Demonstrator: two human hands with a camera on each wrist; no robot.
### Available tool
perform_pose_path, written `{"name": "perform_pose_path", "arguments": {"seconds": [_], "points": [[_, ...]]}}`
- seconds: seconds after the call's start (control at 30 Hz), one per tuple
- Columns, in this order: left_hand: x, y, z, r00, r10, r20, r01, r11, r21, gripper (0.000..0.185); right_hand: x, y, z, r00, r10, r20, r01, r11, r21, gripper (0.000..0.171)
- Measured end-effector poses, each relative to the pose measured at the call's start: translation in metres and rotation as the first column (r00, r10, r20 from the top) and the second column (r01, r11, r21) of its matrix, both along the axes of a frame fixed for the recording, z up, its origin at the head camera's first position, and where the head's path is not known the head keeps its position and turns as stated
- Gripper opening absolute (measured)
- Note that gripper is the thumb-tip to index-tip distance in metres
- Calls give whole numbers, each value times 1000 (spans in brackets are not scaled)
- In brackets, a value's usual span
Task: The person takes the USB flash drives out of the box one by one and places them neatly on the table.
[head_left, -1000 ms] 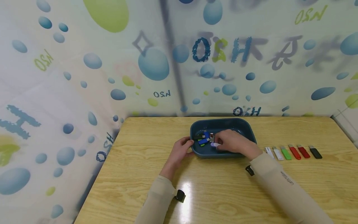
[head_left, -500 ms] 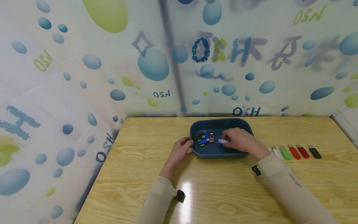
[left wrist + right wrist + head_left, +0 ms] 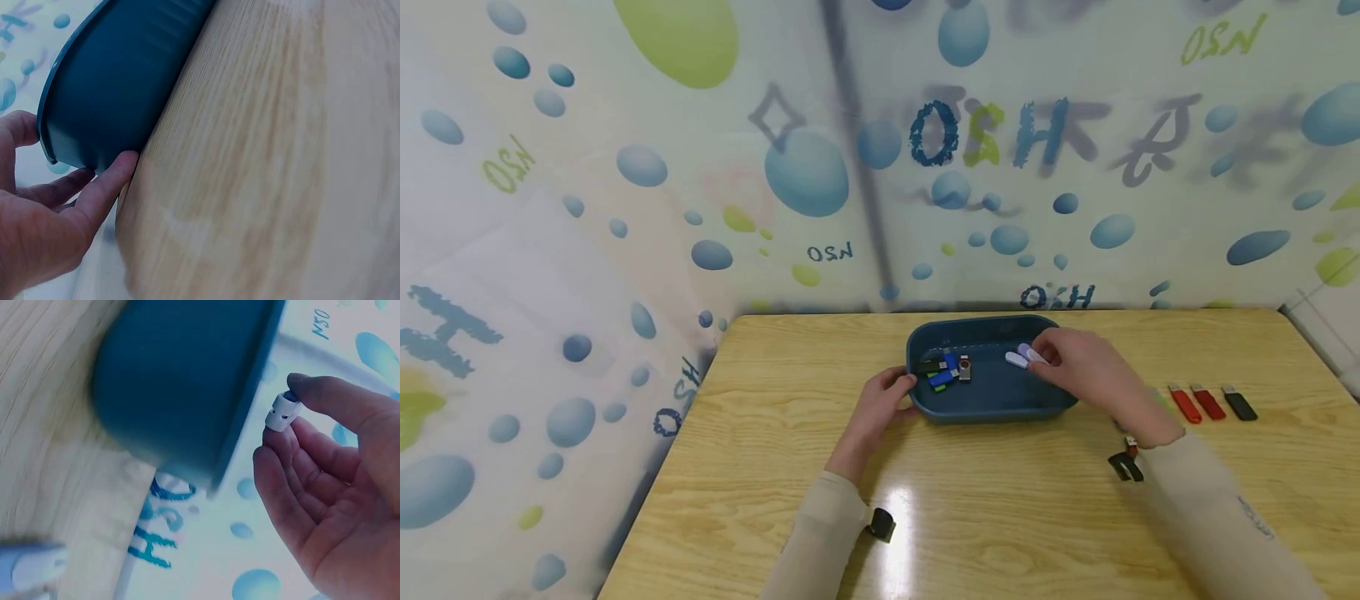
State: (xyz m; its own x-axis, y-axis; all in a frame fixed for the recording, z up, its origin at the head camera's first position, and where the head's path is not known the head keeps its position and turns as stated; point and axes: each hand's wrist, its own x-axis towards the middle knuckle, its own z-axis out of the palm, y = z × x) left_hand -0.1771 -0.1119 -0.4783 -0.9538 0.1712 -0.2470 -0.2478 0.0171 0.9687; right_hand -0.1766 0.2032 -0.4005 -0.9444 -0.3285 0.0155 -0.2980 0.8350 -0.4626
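A dark blue tray (image 3: 1000, 412) sits mid-table and holds several USB sticks (image 3: 946, 371) at its left end. My left hand (image 3: 901, 385) grips the tray's left rim; in the left wrist view the thumb hooks over the rim and the fingers (image 3: 106, 182) lie against the tray's outer wall (image 3: 119, 81). My right hand (image 3: 1037, 357) hovers over the tray's right side and pinches a white USB stick (image 3: 1018, 357) between thumb and fingertips. In the right wrist view the white stick (image 3: 281, 411) is held beside the tray (image 3: 181, 381).
Two red sticks (image 3: 1184, 403) and a black stick (image 3: 1238, 403) lie in a row on the wooden table (image 3: 1000, 517), right of the tray; my right forearm hides more of the row. A bubble-patterned curtain (image 3: 820, 167) stands behind the table.
My right hand picked the white stick out of the tray's middle and carried it up and to the right. The left hand stayed on the tray's rim.
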Motion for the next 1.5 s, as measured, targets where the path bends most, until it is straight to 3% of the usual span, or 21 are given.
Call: {"name": "perform_pose_path", "arguments": {"seconds": [0.43,0.87,1.17,1.5], "points": [[0,0,3,1000,-4,10,4,1000,-6,52,29,39,10,990,-139,20,139,990,0,33],[-1,0,1,1000,-5,9,6,1000,-9,52,52,69,-1,974,-219,54,217,975,45,40],[0,0,2,1000,-6,11,6,1000,-7,52,68,86,-9,971,-237,24,235,971,52,34],[0,0,1,1000,1,8,-1,1000,-15,52,75,112,-17,955,-280,103,271,958,93,40]]}}
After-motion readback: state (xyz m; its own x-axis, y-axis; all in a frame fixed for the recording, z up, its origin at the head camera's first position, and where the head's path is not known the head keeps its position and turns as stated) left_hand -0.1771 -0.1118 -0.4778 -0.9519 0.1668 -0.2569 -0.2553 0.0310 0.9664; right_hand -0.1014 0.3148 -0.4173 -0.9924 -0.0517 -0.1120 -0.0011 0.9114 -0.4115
